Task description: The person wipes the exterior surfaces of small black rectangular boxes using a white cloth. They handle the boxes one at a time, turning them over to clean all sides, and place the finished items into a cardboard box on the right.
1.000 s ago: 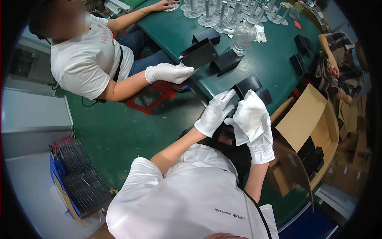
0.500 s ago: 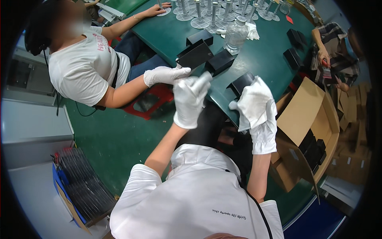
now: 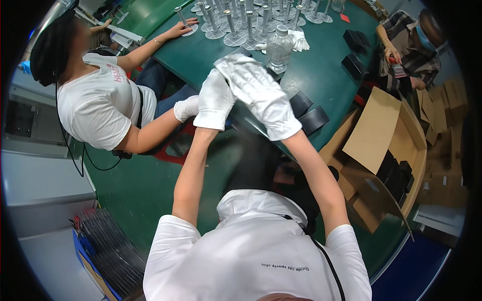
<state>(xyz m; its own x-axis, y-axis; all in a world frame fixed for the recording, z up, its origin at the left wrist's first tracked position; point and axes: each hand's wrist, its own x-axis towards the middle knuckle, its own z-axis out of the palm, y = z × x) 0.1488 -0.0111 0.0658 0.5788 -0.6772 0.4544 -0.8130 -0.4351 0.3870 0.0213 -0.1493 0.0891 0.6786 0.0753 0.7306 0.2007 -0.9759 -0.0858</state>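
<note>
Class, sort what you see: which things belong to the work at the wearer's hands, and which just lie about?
Work in hand: gloved left hand; gloved right hand; two black angular pieces beside the right glove; green table.

Apparently just lying about: round-based stands; red scrap.

box parts (image 3: 315, 119) on table (image 3: 321, 75) | bottle (image 3: 278, 52) behind | stands (image 3: 249, 24) behind bottle | carton (image 3: 372, 128) right
</note>
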